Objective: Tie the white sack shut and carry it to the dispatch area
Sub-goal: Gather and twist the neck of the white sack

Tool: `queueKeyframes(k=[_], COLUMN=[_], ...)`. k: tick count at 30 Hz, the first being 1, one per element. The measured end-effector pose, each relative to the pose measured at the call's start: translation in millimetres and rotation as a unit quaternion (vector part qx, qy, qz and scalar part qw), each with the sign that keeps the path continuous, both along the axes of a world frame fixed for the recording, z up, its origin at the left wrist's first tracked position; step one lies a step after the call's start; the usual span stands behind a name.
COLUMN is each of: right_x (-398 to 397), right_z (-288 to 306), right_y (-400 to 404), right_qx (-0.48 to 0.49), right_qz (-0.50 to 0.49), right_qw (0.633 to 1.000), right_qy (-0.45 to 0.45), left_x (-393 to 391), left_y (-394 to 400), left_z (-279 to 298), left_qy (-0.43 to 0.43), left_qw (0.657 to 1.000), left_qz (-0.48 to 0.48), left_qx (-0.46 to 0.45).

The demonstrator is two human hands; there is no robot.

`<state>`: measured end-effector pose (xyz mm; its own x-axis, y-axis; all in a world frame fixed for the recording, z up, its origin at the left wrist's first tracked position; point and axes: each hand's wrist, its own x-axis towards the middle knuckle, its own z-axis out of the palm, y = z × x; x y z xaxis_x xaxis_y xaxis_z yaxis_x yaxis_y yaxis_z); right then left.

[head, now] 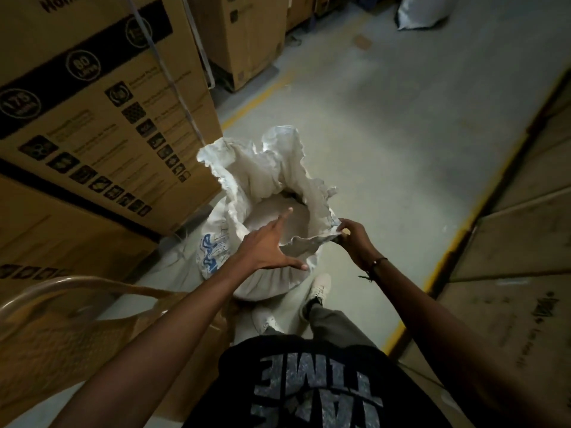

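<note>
- Cardboard boxes (92, 125) stacked at left; floor (386, 134) w/ yellow line.
- White sack (262, 186) stands on floor at feet, mouth wide open, untied.
- Right hand (355, 242) pinches rim; left hand (265, 245) spread open, holds nothing.
- Step: gathering mouth. Next, prob.: bunch rim w/ both hands.

Floor (386, 125): grey concrete, yellow line (457, 239) along right edge
Left: stacked printed cartons (92, 112)
Right: brown cartons (525, 242)
Far end: more boxes (247, 35)
Light: dim
</note>
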<state>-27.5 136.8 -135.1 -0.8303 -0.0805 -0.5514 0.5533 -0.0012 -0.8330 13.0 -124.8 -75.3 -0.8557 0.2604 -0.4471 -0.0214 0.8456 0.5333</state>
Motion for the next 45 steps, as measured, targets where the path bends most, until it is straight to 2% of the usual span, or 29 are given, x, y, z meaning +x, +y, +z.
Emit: queueKeyframes(k=[3,6,11,15,23,29,35,39,42,45], right_x=[-3.1,-5.1,-23.3,-47.4,-84.9,-99.1,-113.3,-122.1,-125.1,-129.1], right_z=[-1.9,-1.2,-11.1,-10.3,-26.0,-25.6,-30.6,-36.7,-32.7,-32.6], right_y=[7.9,8.7,10.2,6.1,12.6,19.7,14.9,14.5,14.7,17.6], right_qx=[0.032,-0.029,0.095,0.101,0.077,0.029,0.050,0.014,0.001,0.018], right_qz=[0.070,0.064,0.046,0.055,0.105,0.153,0.127,0.122,0.142,0.166], right_qw=[0.996,0.995,0.983,0.978,0.984,0.983,0.982,0.988,0.983,0.978], right_qy=[0.050,0.064,0.148,0.172,0.126,0.102,0.133,0.096,0.118,0.124], left_x=[-17.2,-36.3,-71.1,-88.6,-120.8,-138.0,-154.0,-162.8,-167.6,-170.3], left_y=[10.0,18.7,21.7,24.2,17.1,27.7,40.4,42.1,40.5,41.7], left_z=[-1.1,-1.7,-5.6,-4.9,-20.3,-36.3,-33.9,-38.1,-42.4,-43.4], left_qy=[0.017,0.036,0.103,0.127,0.082,0.068,0.085,0.063,0.059,0.081], left_qw=[0.999,0.998,0.994,0.991,0.994,0.989,0.989,0.991,0.995,0.996], left_qz=[-0.037,-0.055,-0.025,0.004,0.071,0.128,0.120,0.114,0.076,0.031], left_qx=[-0.022,-0.019,0.006,0.036,-0.002,0.005,0.014,0.020,0.033,0.005])
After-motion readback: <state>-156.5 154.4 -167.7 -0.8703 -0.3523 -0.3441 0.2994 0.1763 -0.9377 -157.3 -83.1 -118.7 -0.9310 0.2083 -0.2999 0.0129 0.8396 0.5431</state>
